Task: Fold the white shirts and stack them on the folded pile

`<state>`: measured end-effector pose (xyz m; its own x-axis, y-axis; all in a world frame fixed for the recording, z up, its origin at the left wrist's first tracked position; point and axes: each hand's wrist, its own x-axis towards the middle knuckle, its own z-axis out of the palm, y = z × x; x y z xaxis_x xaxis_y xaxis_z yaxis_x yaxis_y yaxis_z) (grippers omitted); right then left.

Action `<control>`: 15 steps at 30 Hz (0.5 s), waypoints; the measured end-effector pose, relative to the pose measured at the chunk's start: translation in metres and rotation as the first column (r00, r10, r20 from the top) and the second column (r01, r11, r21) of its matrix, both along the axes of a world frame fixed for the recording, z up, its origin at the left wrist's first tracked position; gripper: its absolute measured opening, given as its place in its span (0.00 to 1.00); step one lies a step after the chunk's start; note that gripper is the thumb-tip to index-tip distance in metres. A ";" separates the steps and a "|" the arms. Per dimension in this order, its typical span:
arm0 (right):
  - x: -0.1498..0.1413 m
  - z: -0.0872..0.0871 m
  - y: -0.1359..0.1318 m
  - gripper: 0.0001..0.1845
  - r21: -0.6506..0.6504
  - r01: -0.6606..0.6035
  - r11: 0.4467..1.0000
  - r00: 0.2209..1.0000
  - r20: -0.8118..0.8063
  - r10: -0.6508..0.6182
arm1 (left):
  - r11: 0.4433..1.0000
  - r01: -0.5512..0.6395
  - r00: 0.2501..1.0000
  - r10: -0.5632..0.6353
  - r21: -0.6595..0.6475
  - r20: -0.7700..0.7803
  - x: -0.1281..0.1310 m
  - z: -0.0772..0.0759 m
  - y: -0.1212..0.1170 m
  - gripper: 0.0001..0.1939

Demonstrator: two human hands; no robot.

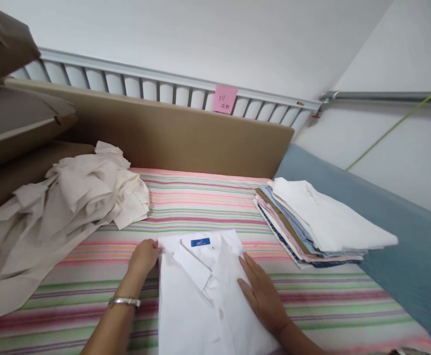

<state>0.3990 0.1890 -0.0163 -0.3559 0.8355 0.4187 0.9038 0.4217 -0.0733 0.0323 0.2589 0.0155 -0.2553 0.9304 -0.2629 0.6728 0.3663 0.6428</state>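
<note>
White collared cloth shirt (200, 301): likely light, limp; grasp at shoulder edges; left hand (144, 255) pinches one, right hand (263, 295) lies flat

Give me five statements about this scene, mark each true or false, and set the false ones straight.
1. The left hand pinches the white shirt at a shoulder. True.
2. The right hand lies on the pile of folded clothes. False: it lies on the white shirt.
3. The bracelet is on the right wrist. False: it is on the left wrist.
4. The top piece of the pile of folded clothes is white. True.
5. The label inside the shirt's collar is red. False: it is blue.
</note>
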 end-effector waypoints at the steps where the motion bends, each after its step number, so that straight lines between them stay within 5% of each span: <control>1: 0.000 0.000 -0.001 0.31 -0.019 0.003 1.000 1.000 -0.018 -0.004 | 1.000 -0.010 0.999 0.010 0.000 0.043 0.001 -0.001 0.001 0.07; 6: 0.004 0.009 0.004 0.27 -0.195 0.014 0.981 0.950 -0.302 -0.074 | 0.992 -0.121 0.942 0.128 -0.042 0.311 0.006 0.003 0.004 0.15; 10: 0.007 0.029 0.046 0.23 -0.432 0.080 0.898 0.727 -0.591 -0.350 | 0.979 -0.176 0.858 0.202 -0.099 0.471 0.007 0.011 0.002 0.14; 12: 0.003 0.040 0.076 0.19 -0.559 0.126 0.819 0.653 -0.575 -0.493 | 0.977 -0.183 0.823 0.214 -0.111 0.526 0.006 0.015 0.000 0.13; 15: -0.008 0.049 0.113 0.16 -0.674 0.177 0.717 0.649 -0.468 -0.599 | 0.975 -0.195 0.785 0.220 -0.106 0.578 0.006 0.019 -0.002 0.13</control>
